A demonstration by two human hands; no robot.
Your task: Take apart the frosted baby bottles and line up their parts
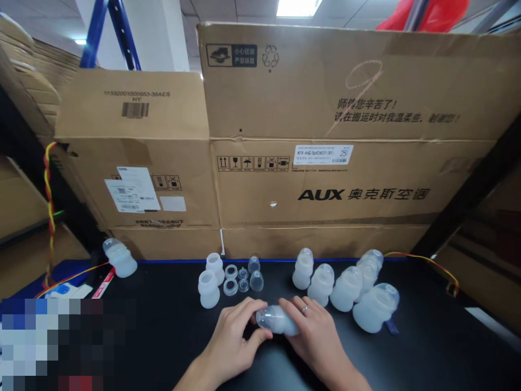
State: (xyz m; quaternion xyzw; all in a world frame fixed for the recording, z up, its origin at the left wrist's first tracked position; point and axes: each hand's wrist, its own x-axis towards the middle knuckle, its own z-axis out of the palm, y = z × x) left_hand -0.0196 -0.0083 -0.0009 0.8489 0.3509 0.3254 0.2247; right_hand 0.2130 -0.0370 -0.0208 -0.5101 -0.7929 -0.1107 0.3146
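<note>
Both hands meet at the near middle of the black table (163, 336), closed around one small translucent baby bottle (277, 319) that lies on its side between them, just off the surface or resting on it; I cannot tell which. The left hand (232, 339) grasps the capped end, fingers curled over the top and thumb tucked under. The right hand (315, 336), with a ring on one finger, holds the body end, its fingers laid over the bottle.

Beyond the hands, slightly to the left, two open bottle bodies (211, 279) stand upright near each other. Just beside them sit a pair of screw rings (230, 279), two small nipples (243, 279) and two clear dome caps (255, 273), all grouped closely. To the right, well clear of those parts, a cluster of assembled capped bottles (345, 288) crowds together, some upright, the nearest ones tipped over toward the right. One more capped bottle (119, 257) leans alone at the far left edge of the table, near a red and yellow twisted wire (49, 206) that hangs down there.

A wall of large cardboard boxes (325, 163) stands along the back of the table, the widest printed with AUX and carrying a white label (323, 155). The lower left corner of the view is blurred out.
</note>
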